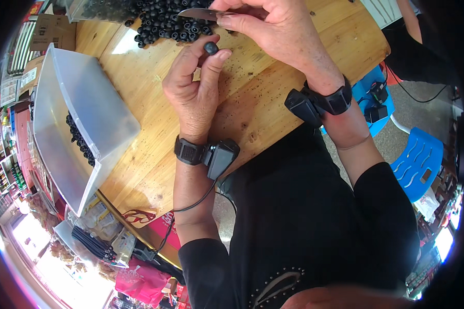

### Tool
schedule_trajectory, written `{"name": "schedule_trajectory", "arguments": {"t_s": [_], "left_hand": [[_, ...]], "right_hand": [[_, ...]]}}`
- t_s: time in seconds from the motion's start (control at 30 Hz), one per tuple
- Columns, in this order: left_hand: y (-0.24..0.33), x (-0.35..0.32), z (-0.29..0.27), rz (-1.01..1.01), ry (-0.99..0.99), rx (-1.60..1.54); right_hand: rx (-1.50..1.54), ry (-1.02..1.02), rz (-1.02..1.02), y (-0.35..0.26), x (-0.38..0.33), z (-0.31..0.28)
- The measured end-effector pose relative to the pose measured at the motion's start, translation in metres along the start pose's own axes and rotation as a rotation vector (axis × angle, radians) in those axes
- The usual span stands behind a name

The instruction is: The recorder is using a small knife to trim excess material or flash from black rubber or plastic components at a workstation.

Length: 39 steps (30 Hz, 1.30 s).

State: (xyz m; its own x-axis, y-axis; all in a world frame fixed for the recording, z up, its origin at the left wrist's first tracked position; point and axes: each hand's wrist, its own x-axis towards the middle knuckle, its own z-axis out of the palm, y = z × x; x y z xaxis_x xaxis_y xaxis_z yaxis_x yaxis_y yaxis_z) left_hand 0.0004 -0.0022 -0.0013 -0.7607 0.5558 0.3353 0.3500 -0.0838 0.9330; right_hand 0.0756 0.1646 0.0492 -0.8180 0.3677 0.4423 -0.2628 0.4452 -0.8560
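My left hand (193, 85) is closed, pinching a small round black piece (211, 48) between thumb and fingertips above the wooden table (258, 90). To the upper right, my right hand (278, 31) grips a small knife; its metal blade (198, 14) points left, above the piece and apart from it. The knife's handle is mostly hidden in my fingers. Just beyond both hands lies a heap of small black ring-like pieces (162, 23), many with a hole showing. Dark crumbs are scattered over the wood around my hands.
A clear plastic bin (95, 85) stands at the left, with black pieces (80, 139) inside. Another clear container (77, 10) is at the far left. A blue chair (420, 162) stands off the table's right side. Cables hang from the devices strapped to my wrists.
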Motion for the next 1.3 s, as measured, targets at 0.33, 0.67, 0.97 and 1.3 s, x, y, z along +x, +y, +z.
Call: {"name": "schedule_trajectory", "arguments": {"t_s": [0.33, 0.67, 0.97, 1.3], "left_hand": [[0.057, -0.008, -0.010, 0.402, 0.215, 0.421], [0.121, 0.025, -0.163, 0.078, 0.236, 1.361], [0.099, 0.000, -0.080, 0.504, 0.133, 1.080], [0.006, 0.005, 0.024, 0.282, -0.042, 0.715]], "right_hand": [[0.162, 0.286, -0.163, 0.009, 0.001, 0.006], [0.516, 0.348, -0.214, 0.028, 0.007, 0.006], [0.652, 0.386, -0.208, 0.027, 0.014, -0.002], [0.777, 0.449, -0.194, 0.040, 0.021, -0.003]]}}
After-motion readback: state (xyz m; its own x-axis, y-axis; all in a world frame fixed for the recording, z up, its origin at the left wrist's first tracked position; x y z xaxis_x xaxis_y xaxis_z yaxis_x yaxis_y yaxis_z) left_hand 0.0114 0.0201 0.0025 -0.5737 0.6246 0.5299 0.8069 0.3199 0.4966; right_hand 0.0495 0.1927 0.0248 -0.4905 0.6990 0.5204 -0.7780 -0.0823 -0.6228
